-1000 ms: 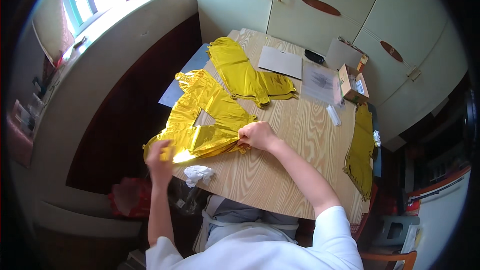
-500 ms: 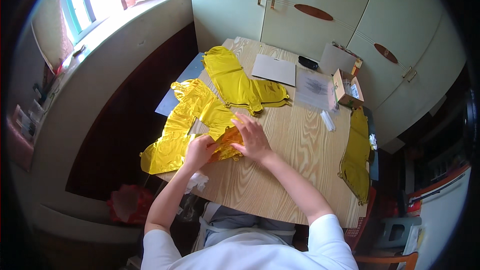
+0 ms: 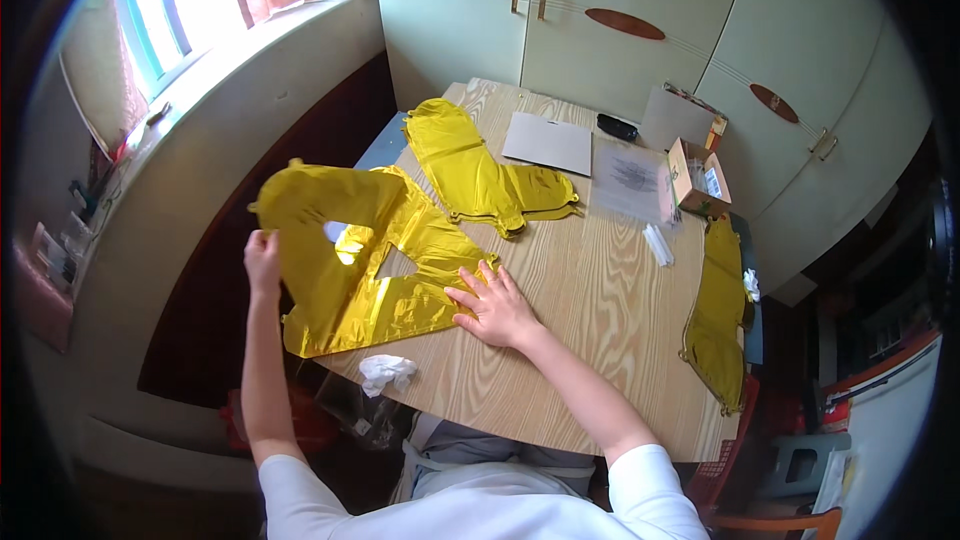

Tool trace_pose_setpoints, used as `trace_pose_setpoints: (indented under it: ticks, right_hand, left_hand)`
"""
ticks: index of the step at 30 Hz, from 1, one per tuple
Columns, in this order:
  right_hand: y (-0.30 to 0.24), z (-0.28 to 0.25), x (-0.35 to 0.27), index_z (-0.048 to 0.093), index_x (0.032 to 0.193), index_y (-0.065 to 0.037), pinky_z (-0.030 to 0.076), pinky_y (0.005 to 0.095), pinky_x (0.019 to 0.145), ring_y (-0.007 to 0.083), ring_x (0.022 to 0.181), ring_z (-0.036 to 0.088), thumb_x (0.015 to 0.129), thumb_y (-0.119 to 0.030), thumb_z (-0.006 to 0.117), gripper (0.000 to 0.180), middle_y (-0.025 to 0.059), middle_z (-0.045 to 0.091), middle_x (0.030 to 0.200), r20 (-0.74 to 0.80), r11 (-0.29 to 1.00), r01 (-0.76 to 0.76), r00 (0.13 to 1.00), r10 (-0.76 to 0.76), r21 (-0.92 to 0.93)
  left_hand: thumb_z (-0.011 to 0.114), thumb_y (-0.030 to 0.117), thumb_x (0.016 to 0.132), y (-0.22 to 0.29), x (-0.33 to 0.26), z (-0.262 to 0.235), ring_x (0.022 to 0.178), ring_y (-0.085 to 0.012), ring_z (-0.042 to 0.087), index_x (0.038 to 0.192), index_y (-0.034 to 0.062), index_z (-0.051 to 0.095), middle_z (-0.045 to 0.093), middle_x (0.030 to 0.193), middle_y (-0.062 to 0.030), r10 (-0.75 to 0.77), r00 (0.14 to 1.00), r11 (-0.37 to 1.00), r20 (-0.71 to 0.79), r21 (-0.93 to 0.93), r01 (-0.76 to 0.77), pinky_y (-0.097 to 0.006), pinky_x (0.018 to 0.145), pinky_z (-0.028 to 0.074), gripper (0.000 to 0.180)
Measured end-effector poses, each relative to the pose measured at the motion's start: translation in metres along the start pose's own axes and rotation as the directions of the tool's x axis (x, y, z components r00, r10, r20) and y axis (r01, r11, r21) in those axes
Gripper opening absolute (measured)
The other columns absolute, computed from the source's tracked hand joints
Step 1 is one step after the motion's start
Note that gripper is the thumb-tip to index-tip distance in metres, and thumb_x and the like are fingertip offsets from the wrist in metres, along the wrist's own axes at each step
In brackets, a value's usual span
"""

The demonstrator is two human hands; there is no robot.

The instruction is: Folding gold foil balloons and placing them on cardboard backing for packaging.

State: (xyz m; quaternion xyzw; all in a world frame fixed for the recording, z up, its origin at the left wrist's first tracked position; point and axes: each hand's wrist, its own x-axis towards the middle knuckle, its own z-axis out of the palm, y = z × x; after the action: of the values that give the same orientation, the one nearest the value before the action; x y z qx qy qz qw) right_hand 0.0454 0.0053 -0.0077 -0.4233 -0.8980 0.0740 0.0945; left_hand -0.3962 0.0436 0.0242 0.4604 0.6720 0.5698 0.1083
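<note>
A deflated gold foil balloon point(image 3: 350, 315) with cut-out openings lies spread over the left side of the table. My left hand point(image 3: 262, 262) is closed on its left edge, and that side is lifted and overhangs the table's edge. Fingers spread, my right hand point(image 3: 497, 308) rests flat at the balloon's right corner, partly on the foil and partly on the wood. Just beyond lies another deflated gold balloon point(image 3: 460, 165), folded flat. A third gold foil balloon point(image 3: 716, 310) lies along the right edge of the table.
A crumpled white tissue point(image 3: 387, 372) sits at the table's near left edge. Toward the back are a grey board point(image 3: 547, 142), a black case point(image 3: 616, 126), a clear plastic sheet point(image 3: 630, 180) and a small cardboard box point(image 3: 697, 178). White sticks point(image 3: 657, 245) lie near the box.
My left hand has moved left, drawing the balloon's folded part open and up toward the left. My right hand has flattened onto the right corner. The tissue shows more fully.
</note>
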Motion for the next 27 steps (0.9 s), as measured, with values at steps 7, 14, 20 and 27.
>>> trace_pose_setpoints:
  ticks: [7,14,20,27]
  right_hand:
    - [-0.006,-0.010,0.003,0.035,0.149,-0.035,0.002,0.0521,0.120,0.0353,0.149,0.008,0.096,-0.061,0.034,0.059,0.0055,0.021,0.161,0.129,0.998,-0.043,0.991,0.047,-0.036]
    - [-0.009,-0.010,0.005,0.035,0.149,-0.035,0.002,0.0526,0.120,0.0355,0.149,0.008,0.096,-0.061,0.034,0.060,0.0054,0.020,0.161,0.131,0.998,-0.035,0.991,0.040,-0.043]
    - [-0.004,-0.007,0.002,0.036,0.149,-0.032,0.005,0.0538,0.120,0.0350,0.149,0.011,0.094,-0.062,0.040,0.063,0.0074,0.021,0.161,0.092,0.999,-0.031,0.995,0.034,-0.031]
    - [-0.035,-0.013,-0.027,0.018,0.153,-0.009,0.016,0.0556,0.117,0.0380,0.147,0.014,0.082,-0.049,0.073,0.099,0.0189,0.016,0.159,-0.427,0.751,0.306,0.904,-0.035,0.585]
  left_hand:
    - [0.061,0.027,0.093,-0.056,0.132,-0.110,0.061,-0.0252,0.055,0.086,0.0012,0.057,0.062,0.072,-0.0113,0.091,0.952,0.892,-0.292,0.450,0.053,-0.041,0.062,0.046,0.026]
    - [0.057,0.028,0.094,-0.001,0.196,-0.185,0.089,-0.0388,0.066,0.102,0.0045,0.061,0.069,0.094,-0.0179,0.365,0.826,0.727,-0.429,0.686,0.035,-0.047,0.076,0.050,0.026]
    - [0.059,0.032,0.095,0.132,0.150,-0.148,0.086,-0.0341,0.065,0.105,0.0029,0.061,0.067,0.088,-0.0171,0.462,0.880,0.772,-0.110,0.539,-0.338,-0.043,0.076,0.048,0.031]
    - [0.062,0.018,0.095,0.291,-0.057,0.011,0.055,-0.0130,0.064,0.094,0.0012,0.057,0.063,0.079,-0.0077,0.098,0.857,0.995,0.506,-0.057,-0.080,-0.027,0.045,0.053,0.017]
